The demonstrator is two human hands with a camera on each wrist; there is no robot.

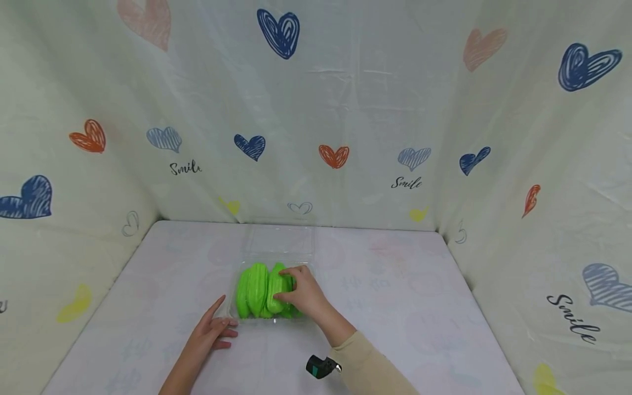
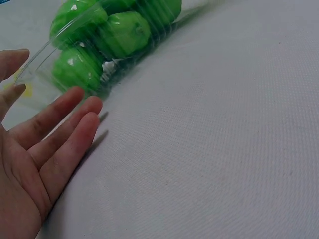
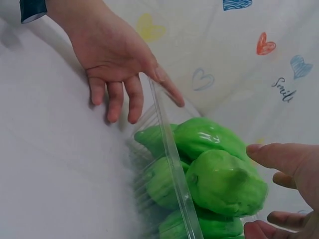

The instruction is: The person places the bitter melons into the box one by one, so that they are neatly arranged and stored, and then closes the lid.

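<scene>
A clear plastic box [image 1: 232, 307] with a raised see-through lid [image 1: 280, 240] holds several bright green, ridged, elongated fruit-like pieces [image 1: 257, 288]. My right hand [image 1: 308, 293] reaches over its right part, thumb and forefinger spread about one green piece [image 3: 227, 184]. In the right wrist view gaps show between these fingers [image 3: 279, 157] and the piece. At the box's front left corner is my left hand [image 1: 209, 332], its fingers loosely spread. The left forefinger lies along the box rim in the right wrist view. Green pieces [image 2: 124, 35] show through the wall in the left wrist view.
A small black device [image 1: 321, 366] is beside the beige right sleeve [image 1: 370, 365]. The white tabletop [image 1: 395, 318] runs back to a pale curtain [image 1: 375, 109] printed with hearts, which also hangs on both sides.
</scene>
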